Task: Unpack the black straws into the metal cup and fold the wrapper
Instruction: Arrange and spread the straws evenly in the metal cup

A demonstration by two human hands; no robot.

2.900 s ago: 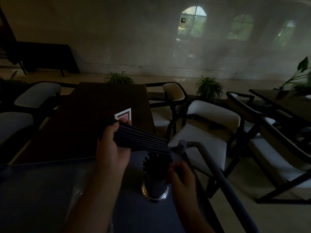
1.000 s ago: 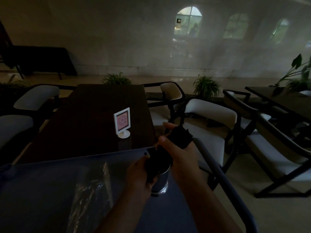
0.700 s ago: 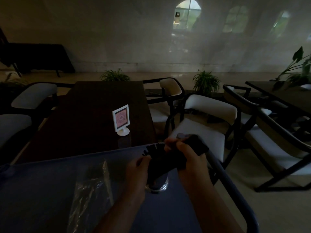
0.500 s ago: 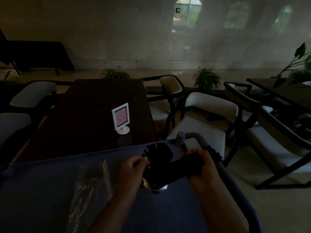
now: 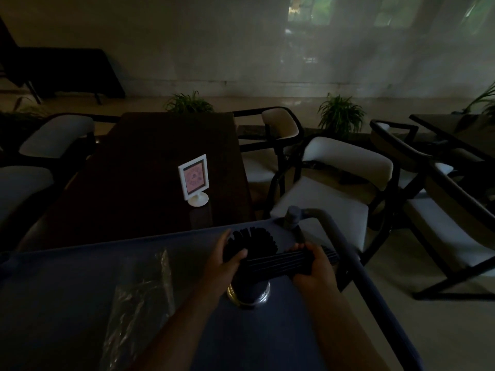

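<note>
both hands grip a bundle of straws (image 5: 284,265) held level just above the cup (image 5: 247,291): left hand (image 5: 227,263) closed on one end, right hand (image 5: 312,266) on the other. more straws (image 5: 253,238) stand in the cup on the cart (image 5: 67,303). the wrapper (image 5: 139,309) lies well left.

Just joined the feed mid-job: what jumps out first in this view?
Both hands grip a bundle of black straws held sideways over the metal cup, left hand at one end, right hand at the other. More straws already fan out of the cup. The clear wrapper lies unfolded on the cart to the left.
</note>
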